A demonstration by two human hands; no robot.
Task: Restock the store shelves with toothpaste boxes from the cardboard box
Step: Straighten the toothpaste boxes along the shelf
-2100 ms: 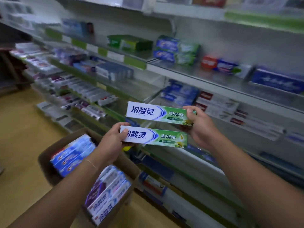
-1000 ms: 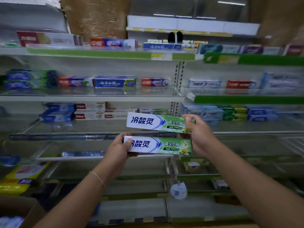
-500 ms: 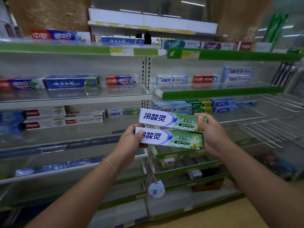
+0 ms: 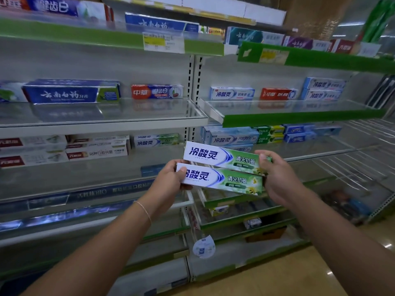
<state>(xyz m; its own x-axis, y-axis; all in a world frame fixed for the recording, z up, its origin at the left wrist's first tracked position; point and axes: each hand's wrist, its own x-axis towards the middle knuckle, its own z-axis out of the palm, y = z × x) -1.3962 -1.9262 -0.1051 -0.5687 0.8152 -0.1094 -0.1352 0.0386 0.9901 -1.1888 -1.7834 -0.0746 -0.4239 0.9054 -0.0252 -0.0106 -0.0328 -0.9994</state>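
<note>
The glass store shelves (image 4: 102, 121) had swung closer; left hand (image 4: 168, 182) and right hand (image 4: 277, 178) each gripped a white-and-green toothpaste box (image 4: 222, 158), ready for shelving.

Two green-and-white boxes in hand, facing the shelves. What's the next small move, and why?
Probably carry both boxes up and left to the matching stack on the middle left shelf. The left hand grips the lower box, the right hand the upper box; that stack shows the same white-to-green design, with bare shelf in front.
</note>
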